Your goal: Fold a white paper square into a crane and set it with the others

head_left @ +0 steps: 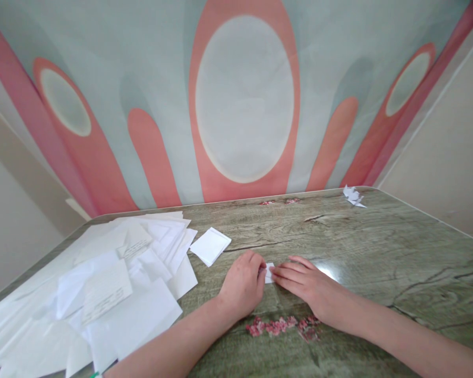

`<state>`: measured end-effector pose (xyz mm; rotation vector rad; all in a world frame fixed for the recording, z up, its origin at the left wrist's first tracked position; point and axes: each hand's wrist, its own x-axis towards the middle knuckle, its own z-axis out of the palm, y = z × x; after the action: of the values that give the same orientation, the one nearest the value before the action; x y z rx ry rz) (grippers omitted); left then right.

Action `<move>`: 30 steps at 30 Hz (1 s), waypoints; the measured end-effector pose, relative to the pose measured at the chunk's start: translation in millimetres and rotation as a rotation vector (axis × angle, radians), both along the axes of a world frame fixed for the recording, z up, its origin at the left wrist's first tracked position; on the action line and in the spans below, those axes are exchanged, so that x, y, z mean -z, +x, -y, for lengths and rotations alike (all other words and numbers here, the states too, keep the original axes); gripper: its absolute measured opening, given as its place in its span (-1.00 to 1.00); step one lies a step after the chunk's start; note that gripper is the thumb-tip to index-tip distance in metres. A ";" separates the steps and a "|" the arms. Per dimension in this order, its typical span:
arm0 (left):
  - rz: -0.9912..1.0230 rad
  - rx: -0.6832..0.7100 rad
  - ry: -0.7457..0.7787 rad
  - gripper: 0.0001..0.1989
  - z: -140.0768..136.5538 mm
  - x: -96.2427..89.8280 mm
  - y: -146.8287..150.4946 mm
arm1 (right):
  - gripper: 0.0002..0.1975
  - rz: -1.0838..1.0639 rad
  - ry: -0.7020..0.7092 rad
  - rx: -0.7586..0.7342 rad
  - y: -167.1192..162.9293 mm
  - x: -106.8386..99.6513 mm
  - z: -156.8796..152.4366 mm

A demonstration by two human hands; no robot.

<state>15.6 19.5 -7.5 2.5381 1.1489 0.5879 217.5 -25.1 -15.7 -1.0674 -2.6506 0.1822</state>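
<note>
A small folded piece of white paper [268, 273] lies on the table between my two hands. My left hand [245, 281] is curled at its left edge, fingers bent and closed on the paper, with the fingertips partly hidden. From the other side, my right hand [305, 286] reaches in with fingers stretched out, their tips touching the paper's right edge. Just beyond my left hand rests a small stack of square white paper [211, 245].
A large, loose pile of white paper sheets [142, 315] covers the left of the wood-grain table [378, 252]. Small folded paper shapes [353, 196] sit at the far right edge. Behind the table hangs a patterned pink and grey-green backdrop [244, 100].
</note>
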 end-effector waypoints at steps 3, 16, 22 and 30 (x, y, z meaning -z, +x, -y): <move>-0.006 -0.007 0.000 -0.89 0.7 -0.3 0.6 | -0.48 0.000 -0.006 0.005 -0.4 -1.1 0.3; -0.008 -0.026 0.005 -0.91 1.4 -0.1 0.6 | -0.45 0.001 -0.065 0.012 -3.8 -8.7 1.4; -0.014 -0.011 0.009 -0.91 0.0 -0.3 -0.8 | -0.48 0.016 -0.074 0.011 -4.4 -15.6 3.4; -0.020 -0.011 0.013 -0.91 0.0 0.7 -0.7 | -0.48 -0.035 -0.100 -0.001 -1.9 -17.7 2.5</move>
<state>14.9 19.5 -8.1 2.5555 1.1697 0.5756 215.5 -27.6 2.1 -1.0837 -2.6353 0.3330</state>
